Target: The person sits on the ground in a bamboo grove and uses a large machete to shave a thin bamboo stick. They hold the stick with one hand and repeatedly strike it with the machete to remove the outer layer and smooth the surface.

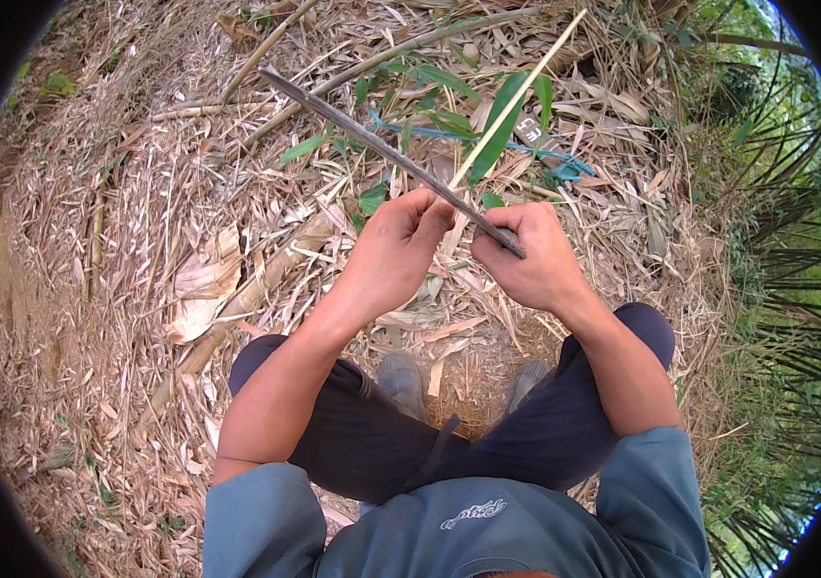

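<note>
Viewpoint: looking down at own lap, squatting on ground thick with dry leaves [141, 289].
Left hand [396, 246]: fingers curled shut around a pale thin strip [516, 96], thumb near the blade.
Right hand [531, 255]: fingers clamped on the near end of a long dark blade [382, 149].
Blade: slanting up and left from the right hand, crossing over the left fingers.
Strip: rising from between the hands toward the upper right, crossing the blade just above the left hand.
Legs: dark trousers [565, 433], grey shoes [401, 376] between the knees.
Nearby: green leaves [497, 135], blue cord [488, 140] on the ground beyond the hands.
Right edge: green fronds [796, 250].
</note>
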A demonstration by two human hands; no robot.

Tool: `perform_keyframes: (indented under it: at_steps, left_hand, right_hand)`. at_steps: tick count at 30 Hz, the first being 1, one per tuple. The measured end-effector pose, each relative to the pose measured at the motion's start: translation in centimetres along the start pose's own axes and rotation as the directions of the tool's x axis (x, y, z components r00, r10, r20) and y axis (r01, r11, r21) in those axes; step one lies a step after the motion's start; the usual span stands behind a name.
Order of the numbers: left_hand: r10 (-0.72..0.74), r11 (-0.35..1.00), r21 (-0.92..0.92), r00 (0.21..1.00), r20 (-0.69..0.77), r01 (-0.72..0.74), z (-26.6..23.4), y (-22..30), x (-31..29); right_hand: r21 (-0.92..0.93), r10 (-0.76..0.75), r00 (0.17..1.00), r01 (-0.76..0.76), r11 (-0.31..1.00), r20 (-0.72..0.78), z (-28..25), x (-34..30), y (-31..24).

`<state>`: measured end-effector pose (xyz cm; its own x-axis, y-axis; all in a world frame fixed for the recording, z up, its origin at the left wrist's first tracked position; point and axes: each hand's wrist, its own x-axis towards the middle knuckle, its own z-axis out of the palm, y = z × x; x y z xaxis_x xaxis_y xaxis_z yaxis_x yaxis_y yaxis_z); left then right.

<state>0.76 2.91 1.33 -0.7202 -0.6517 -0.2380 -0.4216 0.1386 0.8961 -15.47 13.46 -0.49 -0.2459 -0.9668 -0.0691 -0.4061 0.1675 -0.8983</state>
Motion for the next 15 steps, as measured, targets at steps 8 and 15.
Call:
perform_keyframes:
  at_steps: [8, 15]
  left_hand:
    - [-0.002, 0.997, 0.083, 1.0, 0.026, 0.0, -0.7, -0.4, 0.2]
    - [0.158, 0.986, 0.055, 0.985, -0.071, -0.155, -0.1, -1.5, 0.3]
  right_hand:
    - [-0.012, 0.032, 0.999, -0.033, 0.999, -0.043, 0.4, 0.1, 0.2]
    - [-0.035, 0.017, 0.999, -0.018, 0.999, -0.049, 0.9, 0.2, 0.7]
